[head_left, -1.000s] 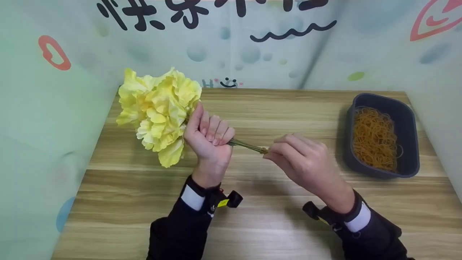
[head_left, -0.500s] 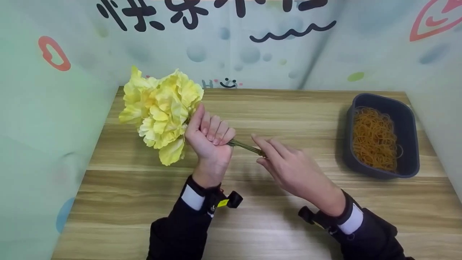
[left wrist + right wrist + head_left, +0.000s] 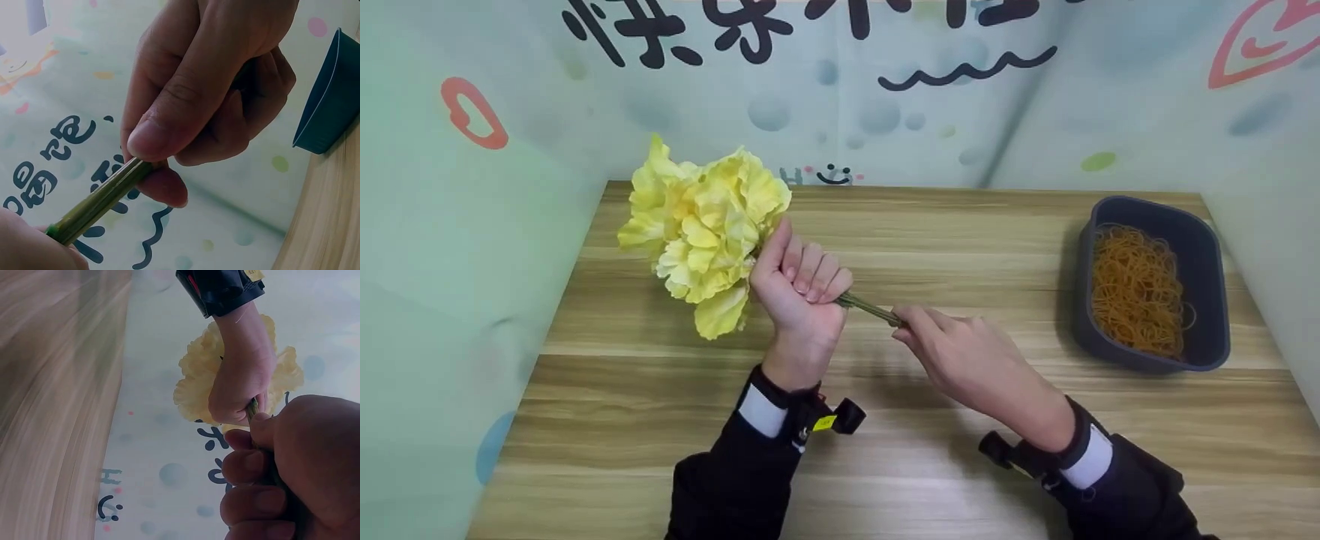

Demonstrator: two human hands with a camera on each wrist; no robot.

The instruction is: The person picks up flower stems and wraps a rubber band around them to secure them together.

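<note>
A bunch of yellow flowers (image 3: 701, 225) with ruffled petals leans to the upper left above the table. My left hand (image 3: 801, 292) grips its green stems just below the blooms, fingers curled round them. From that fist the bundled stems (image 3: 870, 307) run down to the right. Their lower part is held by my right hand (image 3: 971, 360), whose thumb and finger pinch it in the left wrist view, where the stems (image 3: 104, 202) show between both hands. In the right wrist view the right hand (image 3: 315, 461) has its fingers curled round the stems, hiding their end.
A dark blue-grey plastic box (image 3: 1213, 300) stands at the table's right side. Many tan rubber bands (image 3: 1136, 292) lie heaped in it. The wood-grain table (image 3: 885, 487) ends at a printed backdrop (image 3: 885, 142) behind, with pale panels on both sides.
My right hand let go its pinch at the stem end, opened, shifted left along the stems and curled round them again. The flowers moved slightly right with the left hand still gripping.
</note>
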